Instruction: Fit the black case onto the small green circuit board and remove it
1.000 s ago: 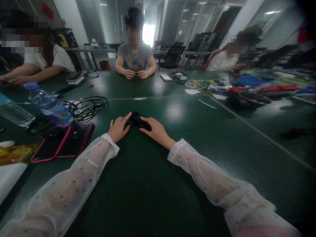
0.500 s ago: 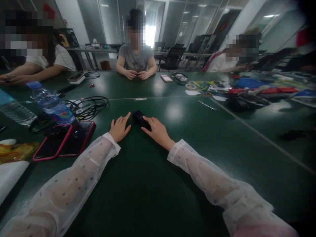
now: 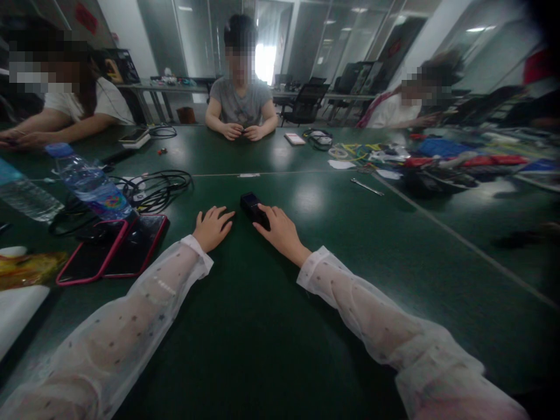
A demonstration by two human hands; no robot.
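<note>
My right hand [image 3: 282, 232] is closed around the near end of a small black device with a dark screen [image 3: 250, 201], which lies slantwise on the green table [image 3: 262, 326]. Its lower part is hidden beneath my fingers. My left hand [image 3: 213, 227] rests on the table to the left of the device, fingers spread and holding nothing. A small gap separates its fingertips from the device.
Two phones with pink-red edges [image 3: 136, 248] lie left of my left forearm, near a water bottle [image 3: 90, 181] and coiled black cables [image 3: 168, 189]. A wrench [image 3: 367, 186] lies to the right. Across the table sits a person in grey [image 3: 241, 99].
The black device has shifted slightly to the right with my right hand. My left index finger has drawn back from beside it, and the left fingers lie flatter.
</note>
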